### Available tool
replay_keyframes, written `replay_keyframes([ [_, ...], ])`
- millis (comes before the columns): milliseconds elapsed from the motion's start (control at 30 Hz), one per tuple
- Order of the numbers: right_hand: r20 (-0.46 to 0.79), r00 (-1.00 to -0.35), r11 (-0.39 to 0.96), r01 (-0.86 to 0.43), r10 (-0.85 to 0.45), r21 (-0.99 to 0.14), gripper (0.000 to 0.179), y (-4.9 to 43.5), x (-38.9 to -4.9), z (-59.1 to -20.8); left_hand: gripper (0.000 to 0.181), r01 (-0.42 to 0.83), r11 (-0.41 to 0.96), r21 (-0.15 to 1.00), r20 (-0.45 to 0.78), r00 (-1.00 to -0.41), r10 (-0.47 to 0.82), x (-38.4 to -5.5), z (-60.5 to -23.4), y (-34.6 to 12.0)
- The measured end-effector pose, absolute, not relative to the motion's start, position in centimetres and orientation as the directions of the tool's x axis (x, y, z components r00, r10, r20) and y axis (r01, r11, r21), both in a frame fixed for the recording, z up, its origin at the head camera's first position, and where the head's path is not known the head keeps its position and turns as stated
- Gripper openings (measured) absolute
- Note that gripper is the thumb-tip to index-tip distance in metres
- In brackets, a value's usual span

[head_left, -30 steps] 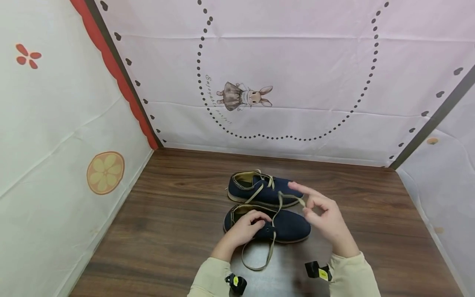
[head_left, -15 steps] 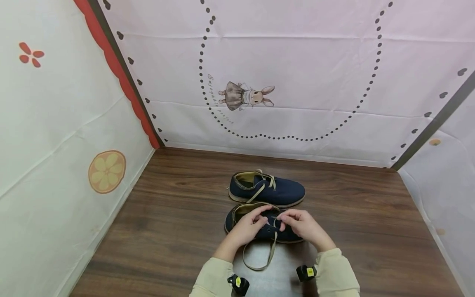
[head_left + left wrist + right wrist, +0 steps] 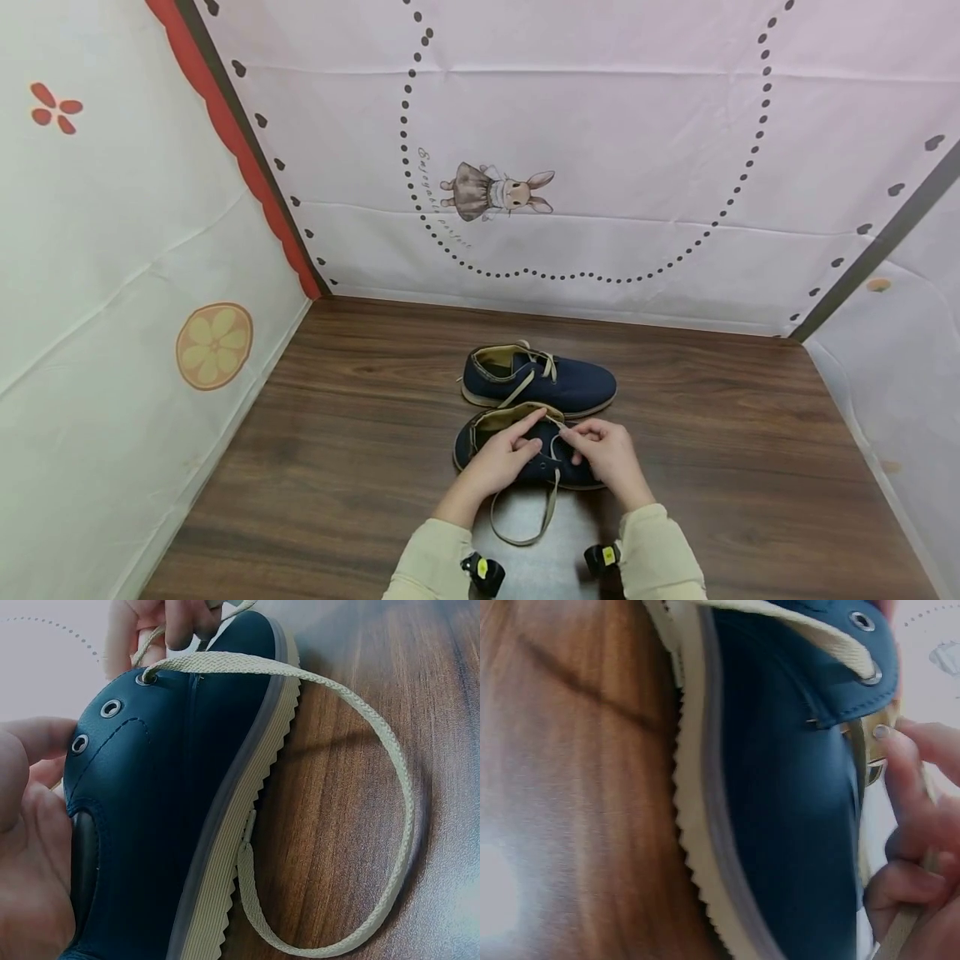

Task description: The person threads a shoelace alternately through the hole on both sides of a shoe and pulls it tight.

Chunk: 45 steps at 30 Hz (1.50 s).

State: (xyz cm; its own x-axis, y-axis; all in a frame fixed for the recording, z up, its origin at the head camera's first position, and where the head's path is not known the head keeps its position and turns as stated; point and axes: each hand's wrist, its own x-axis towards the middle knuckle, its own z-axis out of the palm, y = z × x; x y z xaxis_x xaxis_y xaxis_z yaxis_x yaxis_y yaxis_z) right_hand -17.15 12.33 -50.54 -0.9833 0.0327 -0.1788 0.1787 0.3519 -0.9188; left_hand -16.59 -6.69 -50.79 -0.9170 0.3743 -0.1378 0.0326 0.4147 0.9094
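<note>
Pinching cream lace (image 3: pixel 409 802), right hand (image 3: pixel 611 457) grip narrow; left hand (image 3: pixel 497 461) touches navy shoe (image 3: pixel 161 802), grip unclear; shoe lower centre of head frame, second shoe (image 3: pixel 581 387) just above.

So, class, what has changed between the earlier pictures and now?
The right hand has moved left, in to the top of the near shoe, close to the left hand, keeping hold of the lace. The left hand stays on that shoe; the far shoe and the loose loop look unmoved.
</note>
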Motion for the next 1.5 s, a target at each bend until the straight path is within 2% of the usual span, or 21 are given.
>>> replay_keyframes([
  [100,-0.147,-0.986,0.352,0.165,0.077,-0.922,0.019,12.3,-17.0,-50.9,0.047,0.023,0.41,0.912,-0.144,-0.917,0.373,-16.7,-50.8,-6.7],
  [600,-0.066,-0.991,0.332,0.101,0.113,-0.938,0.019,12.0,-16.8,-51.2,0.049,0.003,0.403,0.915,-0.164,-0.911,0.378,-16.8,-50.7,-6.7],
  [1033,-0.154,-0.986,0.36,0.169,0.071,-0.918,0.014,10.9,-17.2,-51.0,0.049,0.012,0.397,0.918,-0.156,-0.908,0.388,-16.8,-50.8,-6.7],
  [1133,-0.176,-0.982,0.34,0.19,0.074,-0.921,0.02,10.7,-17.6,-50.8,0.049,0.018,0.386,0.922,-0.146,-0.909,0.391,-16.8,-50.8,-6.8],
  [1233,-0.202,-0.979,0.371,0.194,0.016,-0.908,0.029,10.7,-18.1,-50.6,0.047,0.022,0.359,0.933,-0.127,-0.914,0.386,-16.7,-50.9,-6.9],
  [1367,-0.207,-0.969,0.42,0.132,-0.138,-0.898,0.033,11.0,-19.0,-50.2,0.045,0.032,0.296,0.955,-0.08,-0.93,0.358,-16.5,-50.9,-6.9],
  [1500,-0.215,-0.954,0.349,0.133,-0.207,-0.928,0.029,11.6,-19.6,-49.8,0.041,0.043,0.265,0.963,-0.057,-0.931,0.359,-15.8,-49.8,-6.8],
])
